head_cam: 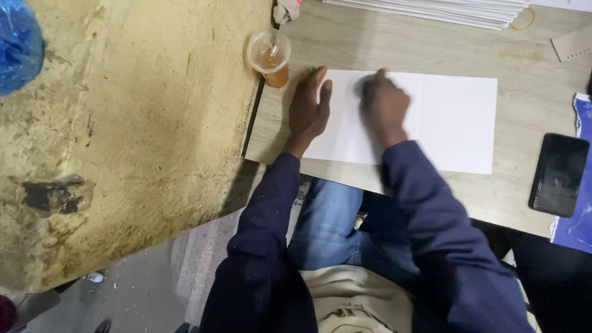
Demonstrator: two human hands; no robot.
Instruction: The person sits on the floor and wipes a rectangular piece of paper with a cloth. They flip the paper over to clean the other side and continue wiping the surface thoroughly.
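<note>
— What sits closest to you here?

— Your own dark blue sleeves and the blue jeans under them, reaching up toward the desk.

— And your hands?

— Your left hand lies flat, fingers stretched together, its palm on the desk and its fingertips on the left edge of the white sheet. Your right hand rests on top of the sheet, just beside the left one but apart from it. It is blurred, so I cannot tell whether it is curled on something or only pressing down.

— Where does the sheet lie?

— Flat on the pale wooden desk, in front of you, with a faint crease across its middle.

— What else is around?

— A clear plastic cup with amber drink near your left hand, a stack of white sheets at the far edge, and a dark phone well off to your right.
</note>
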